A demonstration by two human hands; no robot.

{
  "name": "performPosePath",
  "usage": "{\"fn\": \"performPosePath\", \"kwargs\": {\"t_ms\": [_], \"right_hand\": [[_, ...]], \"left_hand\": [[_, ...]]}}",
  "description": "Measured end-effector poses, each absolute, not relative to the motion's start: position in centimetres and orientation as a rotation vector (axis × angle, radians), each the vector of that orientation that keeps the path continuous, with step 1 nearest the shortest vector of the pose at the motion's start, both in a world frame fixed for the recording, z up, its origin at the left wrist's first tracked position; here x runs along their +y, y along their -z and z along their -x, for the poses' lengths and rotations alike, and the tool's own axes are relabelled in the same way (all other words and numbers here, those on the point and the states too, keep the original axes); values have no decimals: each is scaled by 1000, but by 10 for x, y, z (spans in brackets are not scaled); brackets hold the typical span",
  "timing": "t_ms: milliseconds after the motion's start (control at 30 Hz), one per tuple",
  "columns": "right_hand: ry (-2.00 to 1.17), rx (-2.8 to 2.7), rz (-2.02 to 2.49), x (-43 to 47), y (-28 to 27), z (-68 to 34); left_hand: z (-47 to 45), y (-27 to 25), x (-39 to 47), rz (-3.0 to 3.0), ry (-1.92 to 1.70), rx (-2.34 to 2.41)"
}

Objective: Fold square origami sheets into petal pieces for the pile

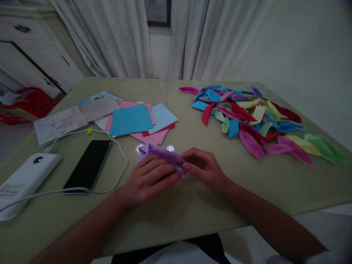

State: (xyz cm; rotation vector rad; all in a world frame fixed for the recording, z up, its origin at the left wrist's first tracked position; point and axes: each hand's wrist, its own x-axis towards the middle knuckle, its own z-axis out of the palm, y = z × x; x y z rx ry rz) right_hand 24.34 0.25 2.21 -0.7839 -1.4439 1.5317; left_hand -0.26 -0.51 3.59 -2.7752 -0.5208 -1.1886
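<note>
Over near-middle of table (170, 220): purple folded paper (169, 156), held between both hands. Left hand (150, 179) has its grip clamped on it, fingers wrapped across the near side. Right hand (206, 168) has its grip pinched on the right end, thumb and forefinger together at the tip. Pointed folds stick out at the paper's left end. Far right: heap of folded coloured pieces (233, 128), some overlapping. Beyond left hand: stack of flat sheets (130, 120), teal on top. Left side: black phone (88, 165), white cable (74, 189) across its near end, white power bank (30, 179) beside it.
</note>
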Motion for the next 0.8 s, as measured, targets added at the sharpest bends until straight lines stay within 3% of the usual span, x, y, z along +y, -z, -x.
{"fn": "performPosePath", "kwargs": {"t_ms": [233, 800], "right_hand": [[-1383, -1502, 757, 2, -19, -239], [-1391, -1602, 827, -2, -24, -237]], "left_hand": [[3, -31, -5, 2683, 1211, -603], [-1, -29, -2, 2704, 1210, -496]]}}
